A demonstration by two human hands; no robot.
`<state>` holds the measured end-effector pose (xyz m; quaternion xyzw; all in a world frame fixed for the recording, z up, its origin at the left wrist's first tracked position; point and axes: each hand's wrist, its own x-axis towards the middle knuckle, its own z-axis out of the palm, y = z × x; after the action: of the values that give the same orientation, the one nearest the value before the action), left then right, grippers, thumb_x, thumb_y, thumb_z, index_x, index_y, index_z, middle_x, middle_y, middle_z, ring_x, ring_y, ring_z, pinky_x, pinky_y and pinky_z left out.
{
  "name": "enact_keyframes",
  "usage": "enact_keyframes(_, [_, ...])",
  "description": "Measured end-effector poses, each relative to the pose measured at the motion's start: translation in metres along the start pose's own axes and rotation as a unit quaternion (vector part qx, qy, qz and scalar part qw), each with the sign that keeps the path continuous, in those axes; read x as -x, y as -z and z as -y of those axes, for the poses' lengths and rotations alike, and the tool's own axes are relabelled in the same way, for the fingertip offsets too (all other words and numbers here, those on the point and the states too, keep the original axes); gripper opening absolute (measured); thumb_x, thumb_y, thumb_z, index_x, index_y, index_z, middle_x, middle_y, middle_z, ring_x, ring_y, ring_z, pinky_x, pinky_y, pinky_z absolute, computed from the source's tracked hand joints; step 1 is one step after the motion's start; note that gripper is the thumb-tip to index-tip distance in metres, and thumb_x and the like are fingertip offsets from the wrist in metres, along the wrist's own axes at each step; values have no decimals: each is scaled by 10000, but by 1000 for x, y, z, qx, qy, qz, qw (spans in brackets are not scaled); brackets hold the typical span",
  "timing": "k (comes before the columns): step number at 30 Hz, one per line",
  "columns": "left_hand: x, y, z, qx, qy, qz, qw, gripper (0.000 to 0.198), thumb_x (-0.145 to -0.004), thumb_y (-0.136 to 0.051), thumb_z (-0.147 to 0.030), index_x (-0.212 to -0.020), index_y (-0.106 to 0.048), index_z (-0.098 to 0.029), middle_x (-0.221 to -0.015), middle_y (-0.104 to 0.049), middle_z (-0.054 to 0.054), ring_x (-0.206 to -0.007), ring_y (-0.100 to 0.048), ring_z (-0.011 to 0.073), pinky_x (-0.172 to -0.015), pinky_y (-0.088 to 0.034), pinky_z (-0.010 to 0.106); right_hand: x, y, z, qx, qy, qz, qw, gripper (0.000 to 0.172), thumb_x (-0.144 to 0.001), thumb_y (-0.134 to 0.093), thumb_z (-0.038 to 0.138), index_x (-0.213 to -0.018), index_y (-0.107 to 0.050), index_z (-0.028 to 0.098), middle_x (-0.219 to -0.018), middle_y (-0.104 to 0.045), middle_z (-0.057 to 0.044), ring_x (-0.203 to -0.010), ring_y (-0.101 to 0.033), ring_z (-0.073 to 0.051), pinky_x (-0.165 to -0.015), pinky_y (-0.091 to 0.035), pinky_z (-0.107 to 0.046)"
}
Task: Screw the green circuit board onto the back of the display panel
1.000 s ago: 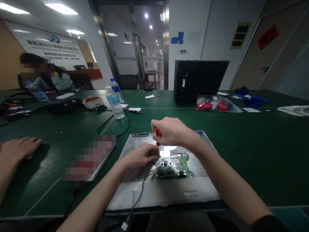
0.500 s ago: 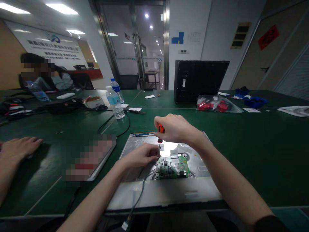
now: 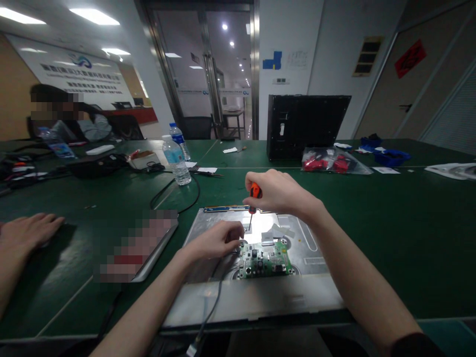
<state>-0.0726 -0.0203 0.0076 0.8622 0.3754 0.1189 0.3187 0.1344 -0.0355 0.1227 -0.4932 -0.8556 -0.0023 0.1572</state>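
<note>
My right hand [image 3: 277,192] is closed around the orange-and-black handle of a screwdriver [image 3: 255,192]. The shaft points down, its tip just above the bright metal back of a flat panel [image 3: 197,302]. On the panel lies a green circuit board [image 3: 266,259]. My left hand [image 3: 223,239] rests at the board's upper left corner, fingers curled, with a gap between thumb and forefinger and nothing visible in it. A thin cable [image 3: 215,307] runs from beneath the board's left side over the panel's front edge to a white plug.
A tablet-like device [image 3: 148,260], partly blurred out, lies left; beyond it rests another person's hand [image 3: 33,228]. Water bottles [image 3: 176,161] stand behind. At the back are a black monitor housing [image 3: 307,126], a plastic bag of red items [image 3: 334,161] and blue trays [image 3: 392,157].
My right hand has lifted the screwdriver up and slightly right, away from the board's upper left corner. My left hand stays close to that corner, its fingertips now apart from the shaft.
</note>
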Motion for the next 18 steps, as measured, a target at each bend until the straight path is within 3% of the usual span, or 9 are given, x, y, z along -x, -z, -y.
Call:
enact_keyframes(5, [-3,3,5,-26,27,-86,996,81,-770,-481,-238,-726,-523,-183,-621,-494,-31,-590,-446,137,-546,-320,245,11,5,-22,-71,-40,-76,994,238,-781,-673,415,-799,-576,198,-667,-568,29,-588,-464,-109,-559,-292,-247])
enact_keyframes(7, [-5,4,8,-40,42,-123,991,114,-793,-475,-262,-717,-509,-184,-612,-481,-32,-588,-437,140,-549,-306,250,20,-2,-36,-129,-70,-125,981,290,-755,-698,434,-749,-533,196,-627,-542,45,-566,-455,-102,-546,-308,-241])
enact_keyframes(10, [-7,5,12,-53,59,-156,984,158,-821,-480,-300,-728,-523,-181,-604,-497,-25,-588,-449,148,-556,-304,256,37,-23,-62,-213,-113,-147,959,324,-705,-727,431,-706,-501,199,-639,-541,43,-574,-472,-108,-536,-337,-238])
enact_keyframes(14, [-7,3,14,-62,73,-161,982,171,-821,-497,-311,-733,-557,-178,-605,-535,-14,-599,-479,157,-554,-309,253,58,-60,-92,-333,-180,-134,916,319,-690,-711,429,-712,-477,212,-647,-563,31,-573,-513,-125,-530,-398,-249])
enact_keyframes(18, [-7,3,15,-66,81,-152,983,184,-821,-498,-314,-730,-580,-177,-623,-564,-1,-616,-504,166,-558,-324,250,70,-88,-105,-443,-228,-93,862,349,-720,-649,522,-732,-466,225,-590,-583,16,-520,-540,-150,-455,-394,-249])
